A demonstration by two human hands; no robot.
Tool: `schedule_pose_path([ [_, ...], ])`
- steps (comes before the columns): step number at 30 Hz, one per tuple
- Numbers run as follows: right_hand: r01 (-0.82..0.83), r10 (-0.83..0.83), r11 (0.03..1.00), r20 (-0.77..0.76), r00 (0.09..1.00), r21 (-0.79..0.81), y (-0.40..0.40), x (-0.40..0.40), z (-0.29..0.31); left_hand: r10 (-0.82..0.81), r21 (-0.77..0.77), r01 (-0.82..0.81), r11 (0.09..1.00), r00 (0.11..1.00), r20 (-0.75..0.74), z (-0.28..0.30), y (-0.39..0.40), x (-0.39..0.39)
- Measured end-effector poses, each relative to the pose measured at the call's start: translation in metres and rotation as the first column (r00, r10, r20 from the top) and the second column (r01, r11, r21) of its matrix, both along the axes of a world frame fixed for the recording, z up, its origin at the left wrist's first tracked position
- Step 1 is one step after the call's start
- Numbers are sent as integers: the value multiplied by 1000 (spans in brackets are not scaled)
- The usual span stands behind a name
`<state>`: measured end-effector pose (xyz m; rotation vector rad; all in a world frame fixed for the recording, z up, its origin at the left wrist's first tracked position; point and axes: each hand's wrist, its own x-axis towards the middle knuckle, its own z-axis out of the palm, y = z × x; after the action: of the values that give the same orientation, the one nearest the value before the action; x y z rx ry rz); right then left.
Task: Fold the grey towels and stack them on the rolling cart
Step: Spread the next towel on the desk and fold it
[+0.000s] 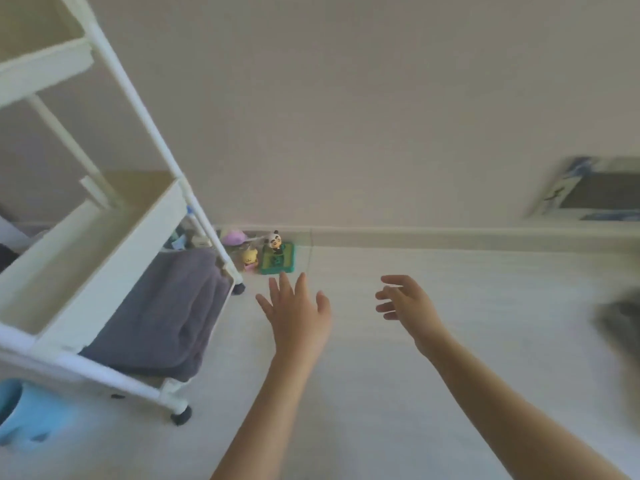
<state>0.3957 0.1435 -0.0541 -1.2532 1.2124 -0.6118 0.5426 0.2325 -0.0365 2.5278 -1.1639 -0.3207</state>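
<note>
A white rolling cart (104, 244) stands at the left. Folded grey towels (166, 313) lie stacked on its bottom shelf. My left hand (298, 313) hovers over the floor just right of the cart, fingers spread, holding nothing. My right hand (405, 303) is further right, fingers loosely bent, also empty. A blurred grey shape, maybe another towel (620, 317), shows at the right edge.
Small toys sit by the wall behind the cart: a panda figure on a green box (277, 258), a yellow figure (250, 259) and a pink one (232, 237). A light blue object (31, 417) lies at the lower left. A framed panel (595, 195) leans at the right wall.
</note>
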Motion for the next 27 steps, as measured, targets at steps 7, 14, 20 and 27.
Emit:
schedule_pose_path([
  [7,364,-369,927,-46,928,-90,11,-172,-13,-416,-138,393,909,844,-340,-3,-42,-159],
  [14,594,-626,775,-133,769,-213,24,-338,-16,-542,-204,545,813,580,-608,-16,-78,-333],
  [20,665,-754,653,-234,614,-362,24,-467,-16,-564,-230,604,763,450,-692,-27,-109,-461],
  [27,776,-847,510,-372,379,-371,20,-545,-25,-374,-56,458,887,643,-668,-50,-138,-538],
])
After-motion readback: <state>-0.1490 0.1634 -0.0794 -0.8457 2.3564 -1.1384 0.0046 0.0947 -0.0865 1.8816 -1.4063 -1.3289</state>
